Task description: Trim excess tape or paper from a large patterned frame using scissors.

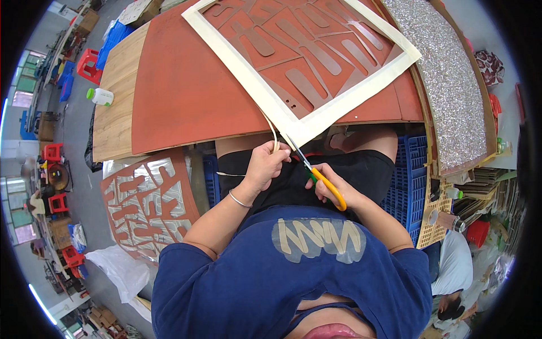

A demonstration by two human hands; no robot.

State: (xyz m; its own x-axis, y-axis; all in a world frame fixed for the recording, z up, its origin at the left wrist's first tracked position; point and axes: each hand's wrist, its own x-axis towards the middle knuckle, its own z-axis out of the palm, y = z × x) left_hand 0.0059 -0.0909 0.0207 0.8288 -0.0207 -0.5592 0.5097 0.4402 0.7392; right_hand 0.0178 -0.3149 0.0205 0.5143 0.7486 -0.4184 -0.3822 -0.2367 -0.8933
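Note:
A brown sheet with elongated cut-outs, edged by a wide cream border (339,110), lies on the red table top (180,85). One corner of that border reaches over the near table edge, toward me. My left hand (265,165) is closed in a pinch on a thin cream strip (272,125) just below this corner; a loose end of it trails to the left. In my right hand (337,185) is a pair of scissors (333,195) with orange and green handles. Their blades point up and left at the corner of the border, partly overlapping it; whether they touch it I cannot tell.
A glittery silver sheet (449,79) lies on the right. Blue crates (414,183) stand under the table. A white bottle (101,97) sits on the wooden board (116,107) at left. Below it leans a red cut-out sheet (186,192). Another person (454,263) is at lower right.

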